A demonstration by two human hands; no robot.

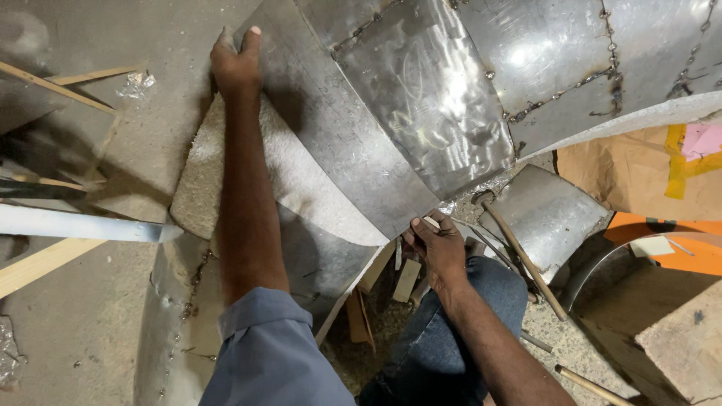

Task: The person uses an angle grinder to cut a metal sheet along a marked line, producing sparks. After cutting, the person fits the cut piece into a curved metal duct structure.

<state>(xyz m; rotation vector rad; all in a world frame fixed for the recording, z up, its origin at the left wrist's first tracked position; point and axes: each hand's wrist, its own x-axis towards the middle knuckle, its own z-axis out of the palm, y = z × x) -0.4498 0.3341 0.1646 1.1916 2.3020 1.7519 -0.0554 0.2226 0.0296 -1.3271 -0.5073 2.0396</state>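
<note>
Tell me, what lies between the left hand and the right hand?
In the head view, the bare grey metal sheet spans from left hand to right hand; each grips one edge.

My sleeve (271,346) is slate blue, my jeans (451,331) denim blue; silver-grey sheet metal (421,98) swirls at twelve o'clock, orange board (696,252) at three.

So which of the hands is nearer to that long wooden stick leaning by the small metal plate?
Right. The right hand grips the sheet's lower corner just left of the wooden stick; the left hand is far off at the metal sheet top-left edge.
</note>
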